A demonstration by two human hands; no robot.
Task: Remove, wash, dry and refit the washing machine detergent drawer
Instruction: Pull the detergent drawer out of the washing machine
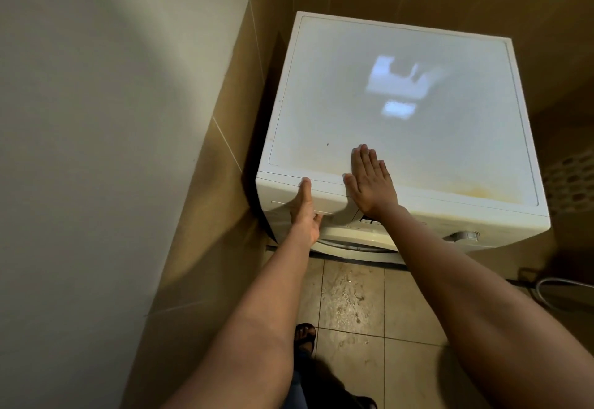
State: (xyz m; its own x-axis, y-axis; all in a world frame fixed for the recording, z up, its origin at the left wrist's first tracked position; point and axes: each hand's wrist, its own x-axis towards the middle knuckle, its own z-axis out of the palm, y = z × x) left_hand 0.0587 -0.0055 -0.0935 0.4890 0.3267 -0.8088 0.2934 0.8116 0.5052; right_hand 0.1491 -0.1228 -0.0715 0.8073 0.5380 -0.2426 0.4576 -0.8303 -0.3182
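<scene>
A white front-loading washing machine [401, 112] stands in a tiled corner. Its detergent drawer [324, 199] sits in the top left of the front panel, flush with the machine. My left hand [305, 209] is on the drawer front, thumb on the top edge and fingers curled under the drawer's lower lip. My right hand [369, 180] lies flat, fingers spread, on the machine's top near the front edge, just right of the drawer.
A wall [96, 151] runs close along the left of the machine. A round dial [463, 235] sits on the front panel at right. The door rim [353, 241] shows below the panel. The tiled floor [353, 305] looks wet. A hose [553, 283] lies at right.
</scene>
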